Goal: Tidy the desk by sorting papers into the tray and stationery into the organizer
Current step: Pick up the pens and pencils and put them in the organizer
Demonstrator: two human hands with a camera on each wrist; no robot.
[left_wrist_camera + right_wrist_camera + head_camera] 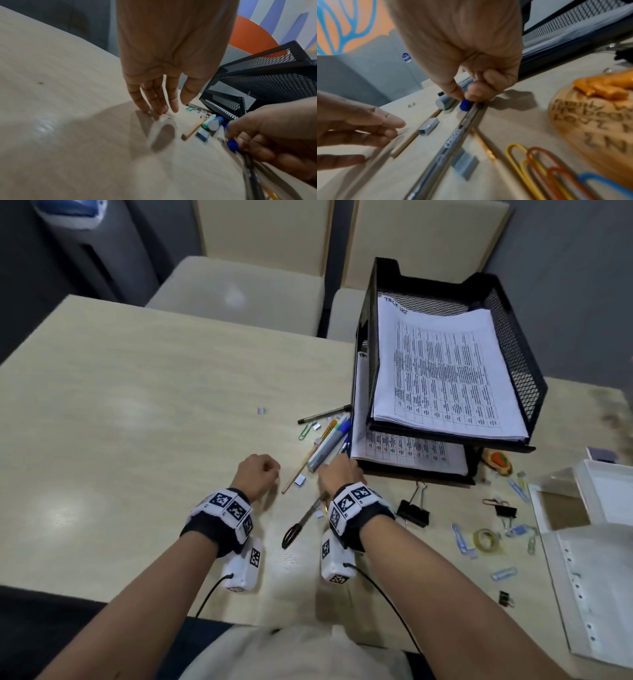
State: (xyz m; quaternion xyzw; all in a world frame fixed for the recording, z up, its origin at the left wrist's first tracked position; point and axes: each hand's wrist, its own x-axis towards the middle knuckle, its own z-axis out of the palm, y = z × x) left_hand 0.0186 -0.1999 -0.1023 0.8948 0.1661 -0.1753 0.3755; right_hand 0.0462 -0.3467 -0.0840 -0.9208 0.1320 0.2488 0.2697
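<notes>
A: Pen [465,106] with the blue cap: who has it?
B: The right hand [339,474]. Its thumb and curled fingers [476,93] pinch the capped end, just beside the front of the black mesh paper tray [513,364].
A: Which way does it run?
B: Its long axis lies low along the tabletop [137,405], from the cap under the fingers back toward the person.
A: And the left hand [257,477]?
B: Holding nothing. Its fingers [154,97] hang straight with the tips at the tabletop, close to a wooden pencil [301,463].
A: What crowds the pen?
B: A grey marker [325,450] and more pens lie in a bunch against the tray's left front corner, with small staple blocks [300,480] between. Printed papers [442,371] fill both tray levels.
A: Any open room?
B: Left of the hands the tabletop is wide and bare out to its far edge. To the right lie a binder clip [412,511], paper clips [459,537] and a tape roll [486,539], then clear plastic sleeves [589,587] at the right edge.
</notes>
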